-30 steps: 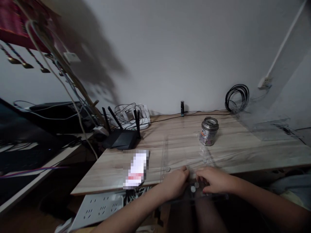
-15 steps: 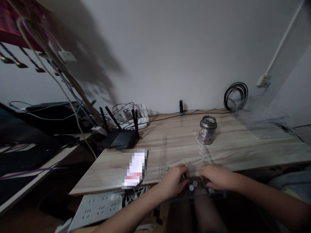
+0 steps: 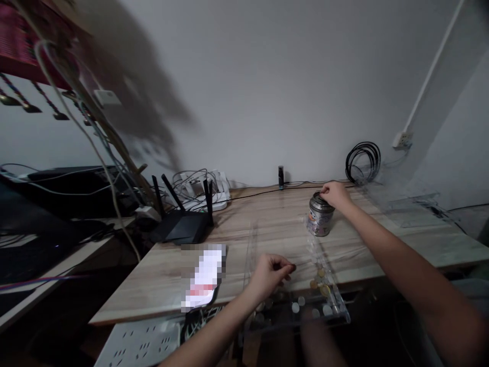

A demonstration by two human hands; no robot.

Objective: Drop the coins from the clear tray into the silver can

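My right hand (image 3: 336,194) is at the top of a round metal coin tin (image 3: 320,223). Its fingers are pinched together over the slot in the lid, and whatever they hold is hidden. Lower down, my left hand (image 3: 270,274) pinches a small dark coin (image 3: 293,266) between thumb and forefinger. It hovers over a clear plastic tray (image 3: 346,315) that overhangs the table's front edge. Inside the tray lie several silver coins (image 3: 295,307) and several gold-coloured coins (image 3: 324,290), mostly on the right side.
On the wooden table (image 3: 229,224), a lit phone (image 3: 204,278) lies left of the tray. Behind it stand a black router (image 3: 181,227) and a white device with cables (image 3: 214,196). A small black bottle (image 3: 280,177), coiled black cable (image 3: 362,162) and clear plastic box (image 3: 412,206) sit farther back.
My right hand has gone from the tray up to the tin's lid. My left hand has lifted slightly, with a coin now showing at its fingertips. The view has shifted slightly.
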